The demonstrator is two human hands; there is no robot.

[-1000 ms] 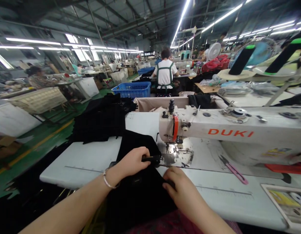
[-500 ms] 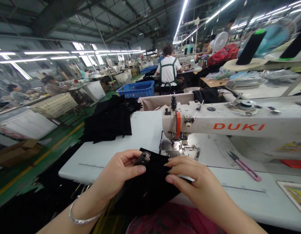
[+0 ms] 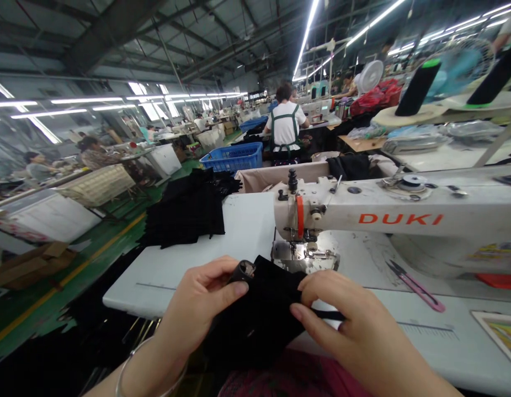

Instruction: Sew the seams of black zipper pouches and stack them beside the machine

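Observation:
Black fabric [image 3: 264,314] hangs between my hands at the front edge of the white sewing table. My left hand [image 3: 212,292] pinches a rolled, dark tube-like part [image 3: 243,271] at the fabric's upper left, thumb in front. On the right side of the cloth, my right hand [image 3: 334,309] grips the edge between thumb and fingers, and a narrow black strip shows under those fingers. Just beyond the fabric is the needle area of the sewing machine [image 3: 299,248]. Pink-handled thread snips [image 3: 416,286] lie on the table to the right of my right hand.
A pile of black fabric pieces [image 3: 185,212] rests on the table's left part. Behind are a blue basket [image 3: 234,157] and a seated person in a white shirt [image 3: 285,124]. Black thread cones [image 3: 418,88] stand at the back right. More dark cloth hangs at lower left.
My right hand has shifted slightly right and down along the fabric, its fingers more curled. The fabric's upper right part is now bunched. My left hand keeps its hold on the rolled part.

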